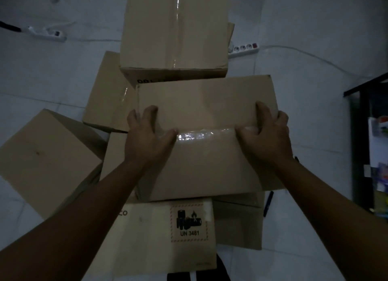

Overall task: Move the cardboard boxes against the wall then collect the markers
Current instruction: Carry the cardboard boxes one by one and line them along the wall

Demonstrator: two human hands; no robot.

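A taped cardboard box (206, 104) sits on top of a pile of other boxes in the middle of the view. My left hand (147, 137) grips its left side, fingers curled over the edge and thumb on the tape strip. My right hand (266, 133) grips its right side the same way. Under it lies a box with a UN 3481 battery label (168, 234). A tall taped box (176, 28) stands behind, and another box (48, 158) sits at the left. A dark marker (268, 204) lies on the floor right of the pile.
The floor is pale tile. A white power strip (244, 49) with its cable lies right of the tall box, another power strip (47, 33) lies at the far left. A dark shelf unit (365, 133) with colourful items stands at the right edge.
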